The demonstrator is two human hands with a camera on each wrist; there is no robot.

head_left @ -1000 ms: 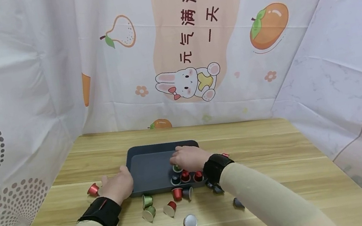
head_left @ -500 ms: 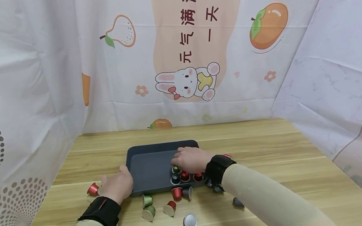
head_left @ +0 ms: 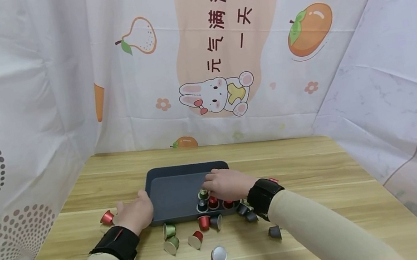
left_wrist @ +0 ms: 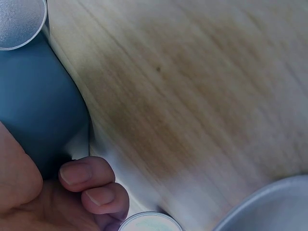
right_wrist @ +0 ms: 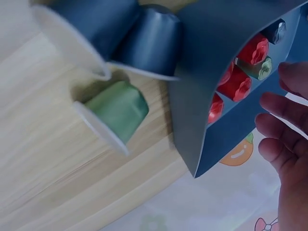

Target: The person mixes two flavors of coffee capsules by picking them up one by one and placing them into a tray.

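Note:
My right hand (head_left: 229, 182) is over the right side of the dark tray (head_left: 174, 195), fingertips close to a green coffee capsule (head_left: 203, 194) standing in it. The fingers are spread apart in the right wrist view, with nothing held between them. Around the green capsule stand a dark capsule (head_left: 202, 205) and several red capsules (right_wrist: 237, 84). My left hand (head_left: 135, 213) is at the tray's left wall, fingers loosely bent. In the left wrist view its fingertips (left_wrist: 101, 196) lie beside the tray's outer side, and a red capsule (head_left: 107, 218) lies left of that hand.
In front of the tray lie two green capsules (head_left: 171, 245), red capsules (head_left: 195, 240), a dark one (head_left: 216, 223) and one showing its silver lid (head_left: 219, 255). Dark capsules (head_left: 251, 216) and a grey one (head_left: 274, 232) lie right. A printed curtain (head_left: 142, 127) hangs behind the table.
My right hand has drawn slightly right, leaving the green capsule in the tray in fuller view. Dark capsules beside the right wrist show more. The left hand has stayed put.

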